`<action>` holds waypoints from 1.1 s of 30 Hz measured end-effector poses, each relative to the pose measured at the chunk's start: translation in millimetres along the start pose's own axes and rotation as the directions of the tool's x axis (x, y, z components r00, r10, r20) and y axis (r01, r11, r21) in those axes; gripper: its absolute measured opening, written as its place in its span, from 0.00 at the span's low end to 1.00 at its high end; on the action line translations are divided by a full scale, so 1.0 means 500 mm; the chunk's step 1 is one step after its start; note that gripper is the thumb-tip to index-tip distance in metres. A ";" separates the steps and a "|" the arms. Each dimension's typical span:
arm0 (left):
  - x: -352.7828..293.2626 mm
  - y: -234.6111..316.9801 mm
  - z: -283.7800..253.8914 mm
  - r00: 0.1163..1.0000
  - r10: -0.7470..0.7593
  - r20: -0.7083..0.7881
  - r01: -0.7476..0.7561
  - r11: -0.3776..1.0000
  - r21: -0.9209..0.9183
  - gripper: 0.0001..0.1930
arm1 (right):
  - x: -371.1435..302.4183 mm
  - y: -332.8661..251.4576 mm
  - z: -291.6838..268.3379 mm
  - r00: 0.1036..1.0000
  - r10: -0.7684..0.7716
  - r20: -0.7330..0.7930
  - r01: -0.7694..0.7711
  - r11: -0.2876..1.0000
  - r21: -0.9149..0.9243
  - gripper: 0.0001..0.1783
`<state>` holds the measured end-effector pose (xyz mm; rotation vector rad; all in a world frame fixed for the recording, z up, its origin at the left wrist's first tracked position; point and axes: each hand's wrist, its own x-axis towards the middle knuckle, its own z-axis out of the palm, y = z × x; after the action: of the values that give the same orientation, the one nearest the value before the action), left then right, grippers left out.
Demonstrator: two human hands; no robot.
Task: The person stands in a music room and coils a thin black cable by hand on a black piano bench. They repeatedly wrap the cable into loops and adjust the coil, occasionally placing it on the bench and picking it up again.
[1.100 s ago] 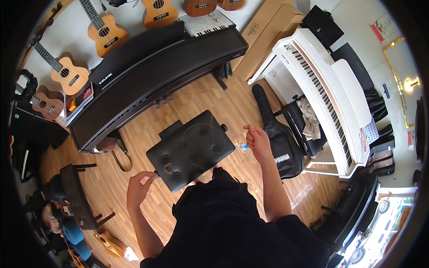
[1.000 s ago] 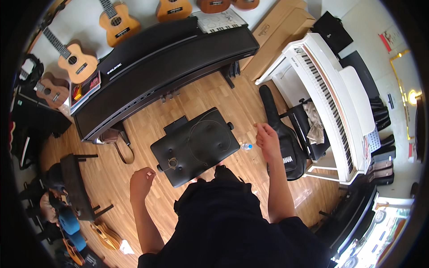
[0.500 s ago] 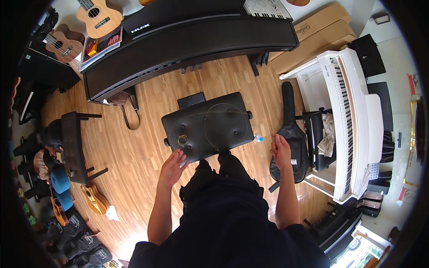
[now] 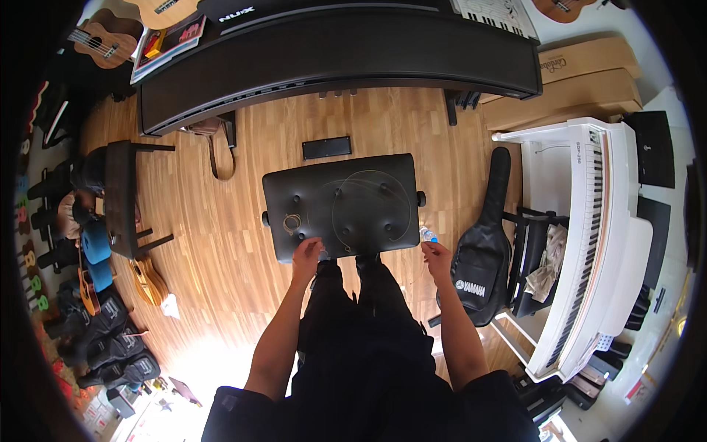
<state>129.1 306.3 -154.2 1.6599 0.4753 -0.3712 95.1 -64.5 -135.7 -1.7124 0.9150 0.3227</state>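
A padded black piano bench (image 4: 317, 210) stands in front of my legs. On its left part lies a small coil of thin golden string (image 4: 292, 223); a large loose loop of fine string (image 4: 333, 208) spreads over the right part. My left hand (image 4: 307, 258) is over the bench's near edge with its fingers drawn together. Off the bench's right corner, beside a clear bottle with a blue cap (image 4: 429, 236), my right hand (image 4: 437, 261) is closed in a pinch. Whatever either hand may hold is too fine to make out.
A black digital piano (image 4: 331, 55) spans the far side, with a small black box (image 4: 326, 147) on the floor before it. On the right are a black guitar bag (image 4: 482, 258) and a white piano (image 4: 582, 243). A dark bench (image 4: 120, 199) and a guitar (image 4: 147, 281) are at left.
My left hand has moved right along the bench's near edge, its fingers now drawn together. My right hand has come left and lower, close to the bottle. The whole view has shifted.
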 end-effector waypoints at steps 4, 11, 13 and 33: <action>0.034 -0.057 0.065 0.983 -0.132 -0.130 0.114 0.984 -0.134 0.10 | 0.069 0.049 0.026 0.998 -0.063 0.031 0.061 0.996 0.065 0.11; 0.085 -0.206 0.126 0.949 -0.223 -0.224 0.252 0.961 0.114 0.13 | 0.177 0.145 0.100 0.978 -0.204 -0.034 0.194 0.961 -0.198 0.12; 0.091 -0.243 0.131 0.925 -0.210 -0.317 0.299 0.916 0.266 0.15 | 0.196 0.165 0.118 0.978 -0.204 -0.031 0.189 0.946 -0.264 0.12; 0.162 -0.205 -0.089 0.716 -0.129 -0.686 0.450 0.837 0.312 0.21 | 0.159 0.197 0.113 0.988 -0.136 -0.074 0.089 0.890 -0.447 0.32</action>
<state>145.4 369.0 -276.0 2.1806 1.2776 -0.1319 90.9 -54.4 -273.9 -2.2122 0.8544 0.3885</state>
